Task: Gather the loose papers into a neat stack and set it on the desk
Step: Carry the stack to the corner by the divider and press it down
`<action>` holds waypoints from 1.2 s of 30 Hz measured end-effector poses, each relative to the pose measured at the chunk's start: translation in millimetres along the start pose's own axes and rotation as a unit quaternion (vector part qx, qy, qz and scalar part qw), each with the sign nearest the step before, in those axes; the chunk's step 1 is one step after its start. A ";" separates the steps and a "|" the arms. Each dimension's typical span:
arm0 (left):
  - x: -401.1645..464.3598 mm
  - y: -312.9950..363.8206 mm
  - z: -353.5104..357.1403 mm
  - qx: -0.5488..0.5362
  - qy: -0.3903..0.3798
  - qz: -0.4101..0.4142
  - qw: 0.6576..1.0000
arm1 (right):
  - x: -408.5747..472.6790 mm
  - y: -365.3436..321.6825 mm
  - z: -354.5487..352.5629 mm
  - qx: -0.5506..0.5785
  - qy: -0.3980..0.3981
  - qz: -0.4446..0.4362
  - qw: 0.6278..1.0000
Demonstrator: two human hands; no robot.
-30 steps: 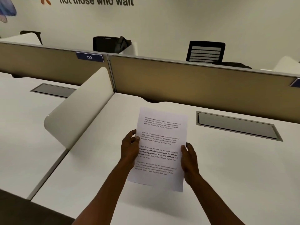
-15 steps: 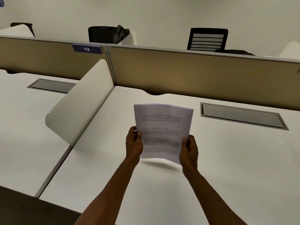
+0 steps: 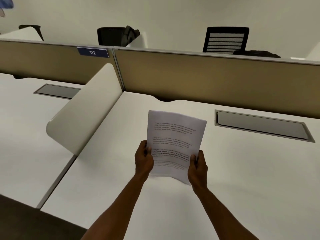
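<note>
A stack of white printed papers stands nearly upright over the white desk, its lower edge close to or touching the surface. My left hand grips the stack's left edge and my right hand grips its right edge, thumbs on the printed front. The sheets bow slightly and the bottom edge curls. The top edges look aligned.
A curved white divider stands on the left between two desks. A tan partition with a "112" label runs along the back. A grey cable flap is set into the desk at right. Office chairs stand beyond.
The stack has been tilted from lying flat in my hands to nearly upright, and its lower edge has come down toward the desk. Both hands have kept their grip on the sides.
</note>
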State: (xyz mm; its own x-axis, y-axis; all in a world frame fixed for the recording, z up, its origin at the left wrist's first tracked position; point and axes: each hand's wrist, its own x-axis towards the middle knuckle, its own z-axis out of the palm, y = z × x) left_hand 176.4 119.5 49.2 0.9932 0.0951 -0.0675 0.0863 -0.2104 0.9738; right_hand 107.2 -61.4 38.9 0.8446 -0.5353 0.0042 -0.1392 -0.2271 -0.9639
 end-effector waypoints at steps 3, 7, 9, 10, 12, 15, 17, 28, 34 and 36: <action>17.2 9.8 -10.3 0.013 0.013 -0.002 1.000 | 15.6 -8.1 14.9 0.009 -0.014 0.000 1.000; 51.7 16.7 -26.8 0.068 0.053 -0.017 0.996 | 34.9 -19.9 45.6 0.031 -0.047 0.045 0.997; 71.3 18.0 -35.0 0.093 0.074 -0.018 0.993 | 46.4 -25.4 62.7 0.018 -0.060 0.066 0.996; 81.4 18.3 -41.2 0.100 0.077 -0.018 0.992 | 52.9 -29.0 73.0 0.004 -0.066 0.071 0.995; 103.7 17.4 -54.8 0.116 0.078 -0.020 0.990 | 67.1 -36.4 94.6 -0.028 -0.072 0.076 0.994; 142.4 13.5 -76.9 0.130 0.070 -0.040 0.988 | 86.0 -47.3 127.3 -0.038 -0.076 0.086 0.993; 170.2 8.9 -91.5 0.137 0.071 -0.056 0.987 | 99.1 -53.5 152.5 -0.042 -0.078 0.099 0.991; 298.2 -20.5 -145.7 0.129 0.074 -0.110 0.983 | 161.4 -59.0 275.7 -0.009 -0.090 0.215 0.972; 336.9 -41.9 -151.4 0.154 0.064 -0.107 0.980 | 178.9 -47.5 312.6 0.013 -0.090 0.267 0.959; 347.0 -47.9 -151.6 0.162 0.060 -0.105 0.979 | 184.1 -44.9 321.6 0.006 -0.088 0.270 0.959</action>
State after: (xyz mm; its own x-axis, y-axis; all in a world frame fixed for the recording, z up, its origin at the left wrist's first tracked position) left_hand 505.0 310.1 12.1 0.9360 0.2792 -0.2145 0.3280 -0.4697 0.8196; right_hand 435.2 111.9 -2.7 0.7256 -0.4258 -0.5406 -0.5757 0.0547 -0.8158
